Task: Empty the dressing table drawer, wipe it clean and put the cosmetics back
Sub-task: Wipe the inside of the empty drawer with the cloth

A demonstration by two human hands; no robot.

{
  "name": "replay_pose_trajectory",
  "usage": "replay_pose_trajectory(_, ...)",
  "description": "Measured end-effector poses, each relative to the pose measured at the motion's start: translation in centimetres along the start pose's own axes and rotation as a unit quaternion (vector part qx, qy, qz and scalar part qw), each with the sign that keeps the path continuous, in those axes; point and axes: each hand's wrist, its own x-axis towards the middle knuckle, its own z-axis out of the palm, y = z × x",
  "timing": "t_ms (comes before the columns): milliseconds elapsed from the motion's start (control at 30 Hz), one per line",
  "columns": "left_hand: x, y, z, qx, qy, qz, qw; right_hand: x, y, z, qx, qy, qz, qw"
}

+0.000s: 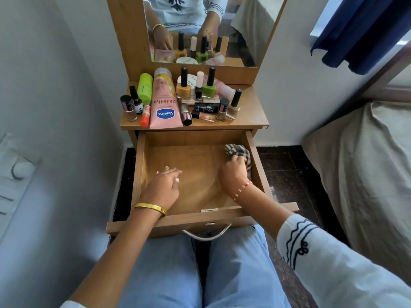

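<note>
While the right hand [233, 172] clutches the striped cloth [239, 152] at the drawer's [200, 138] two-o'clock corner, bare floor stretches toward nine o'clock, where the left hand [163, 187] rests flat, fingers loose; cosmetics [165, 101] wait at twelve on the tabletop [251, 114].

Soft daylight, wide-angle bend at the edges

You get even light from the window [329, 14] up and right of your right hand [233, 172]; faint shadows under both hands, walls curve outward, centre sharp.
</note>
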Motion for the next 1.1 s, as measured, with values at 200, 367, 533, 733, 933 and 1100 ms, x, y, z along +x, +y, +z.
replay_pose_trajectory(200, 0.0, 0.4, 0.0, 0.007, -0.009, -0.008, 1.000, 3.2, 3.0, 0.9, 0.101, 0.105, -0.011, 0.989)
replay_pose_trajectory(367, -0.2, 0.3, 0.0, 0.002, -0.018, -0.031, 0.999, 2.5, 3.2, 0.8, 0.079, 0.091, -0.025, 0.992)
replay_pose_trajectory(533, -0.2, 0.3, 0.0, -0.007, -0.016, -0.039, 0.999, -1.0, 1.8, 1.1, 0.039, -0.010, -0.047, 0.998)
replay_pose_trajectory(733, -0.3, 0.5, 0.1, -0.019, -0.010, -0.029, 0.999, -1.7, 2.1, 0.9, 0.038, -0.013, -0.072, 0.997)
replay_pose_trajectory(933, -0.3, 0.6, -0.1, -0.029, 0.012, -0.023, 0.999, 2.6, 4.2, 0.2, 0.103, 0.145, -0.021, 0.984)
replay_pose_trajectory(1100, -0.1, 0.4, -0.4, -0.051, 0.062, -0.019, 0.997, 2.3, 3.0, 0.7, 0.034, 0.083, -0.008, 0.996)
